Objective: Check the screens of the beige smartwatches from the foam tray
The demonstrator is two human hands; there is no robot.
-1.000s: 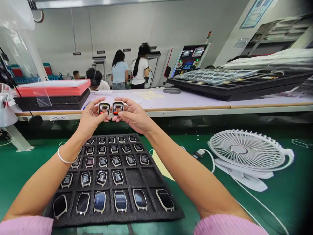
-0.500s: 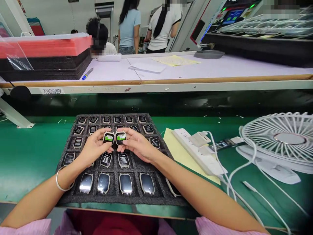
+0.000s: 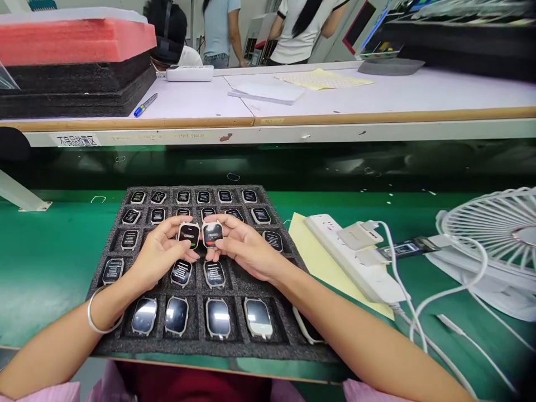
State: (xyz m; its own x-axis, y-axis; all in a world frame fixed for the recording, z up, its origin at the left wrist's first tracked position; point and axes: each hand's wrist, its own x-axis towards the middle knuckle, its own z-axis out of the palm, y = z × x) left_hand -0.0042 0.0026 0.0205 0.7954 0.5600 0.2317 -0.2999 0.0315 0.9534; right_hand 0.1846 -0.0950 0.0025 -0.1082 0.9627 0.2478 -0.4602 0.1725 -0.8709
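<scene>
At far left, on the raised shelf, a red foam block sits on black foam layers, with a blue-ended pen just to their right. Lower down, a pale bangle rings my left wrist. My left grip is closed around a watch case, the left watch, thumb on its lower edge; its dark screen shows a green mark near the bottom. Beneath both my hands the black foam tray lies on the green surface, watches seated in its compartments; those in the front row have no text on their screens, while many behind show white lines. Just beside the left watch, the right watch is pinched in my right grip, closed on its edges, its screen showing a red mark low down. Both are raised over the tray, screens facing me. Further right come a yellow sheet, a white power strip partly over it, and a white fan.
</scene>
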